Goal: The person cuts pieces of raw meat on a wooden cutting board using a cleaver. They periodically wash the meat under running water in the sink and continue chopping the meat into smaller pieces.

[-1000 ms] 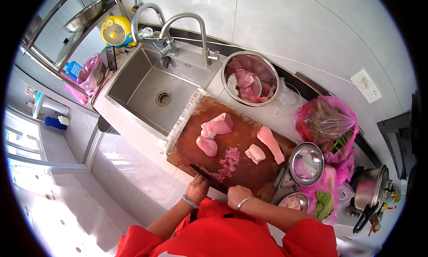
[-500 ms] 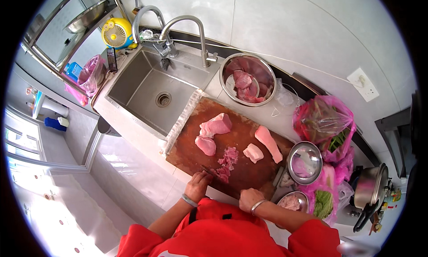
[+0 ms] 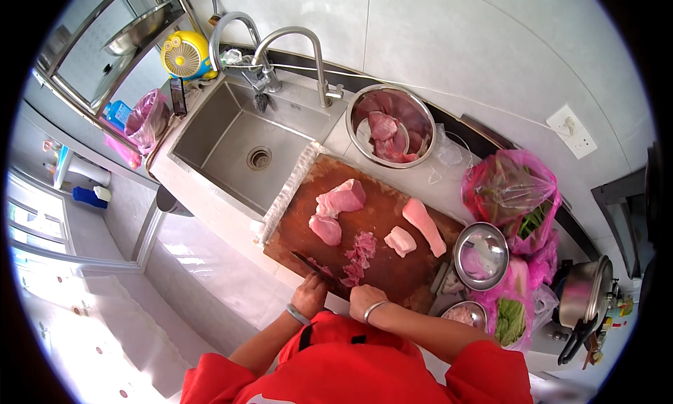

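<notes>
A dark-bladed kitchen knife (image 3: 310, 263) slants over the near left part of the brown cutting board (image 3: 392, 285). My right hand (image 3: 366, 303) is closed at the knife's near end; the handle is hidden under it. Close beside the blade, my left hand (image 3: 309, 294) has its fingers bunched, and what they hold cannot be made out. A strip of chopped red meat (image 3: 360, 258) lies just beyond my right hand. Farther back on the board are a large pink meat chunk (image 3: 341, 197) and a smaller one (image 3: 325, 230). To the right lie a pale fatty piece (image 3: 399, 241) and a long strip (image 3: 424, 227).
A steel sink (image 3: 217, 162) adjoins the board's left side. Behind the board stands a steel bowl (image 3: 361, 148) of meat. At the right are a small steel bowl (image 3: 481, 257), a bowl of pale minced meat (image 3: 465, 314), pink bags (image 3: 515, 193) of greens and a pot (image 3: 582, 292).
The knife and my right hand have shifted left along the board's near edge. The blade now reaches past my left hand, which has barely moved.
</notes>
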`<action>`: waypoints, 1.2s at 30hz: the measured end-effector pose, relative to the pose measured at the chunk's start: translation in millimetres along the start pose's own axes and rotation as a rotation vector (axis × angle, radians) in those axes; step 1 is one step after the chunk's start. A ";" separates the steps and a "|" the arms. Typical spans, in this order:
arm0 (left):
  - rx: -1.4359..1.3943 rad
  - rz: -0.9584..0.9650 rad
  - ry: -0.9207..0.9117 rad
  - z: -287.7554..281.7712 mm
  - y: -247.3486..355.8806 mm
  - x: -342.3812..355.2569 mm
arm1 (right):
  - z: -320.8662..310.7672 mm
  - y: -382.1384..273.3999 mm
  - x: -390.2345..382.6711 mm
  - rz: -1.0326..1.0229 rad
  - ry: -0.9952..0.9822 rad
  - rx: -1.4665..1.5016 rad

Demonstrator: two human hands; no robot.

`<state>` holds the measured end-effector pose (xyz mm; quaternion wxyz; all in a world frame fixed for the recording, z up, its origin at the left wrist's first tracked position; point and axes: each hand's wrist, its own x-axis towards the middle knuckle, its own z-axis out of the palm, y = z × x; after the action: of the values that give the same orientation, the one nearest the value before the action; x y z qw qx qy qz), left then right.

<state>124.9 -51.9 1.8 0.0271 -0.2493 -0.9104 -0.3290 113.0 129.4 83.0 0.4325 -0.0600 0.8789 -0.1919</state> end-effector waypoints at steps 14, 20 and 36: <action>-0.014 0.022 0.061 1.6 6.2 -4.3 | 8.0 37.2 -39.1 0.102 -0.017 -0.039; 0.095 0.043 0.091 9.5 2.1 -8.4 | 8.2 29.1 -41.4 0.065 -0.050 -0.059; 0.114 0.030 0.024 10.9 -4.9 -13.7 | 1.5 16.1 -10.6 0.010 -0.041 -0.051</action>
<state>135.8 -54.4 -12.6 0.0573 -0.2570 -0.9234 -0.2792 121.7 146.7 83.7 0.4497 -0.0703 0.8747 -0.1662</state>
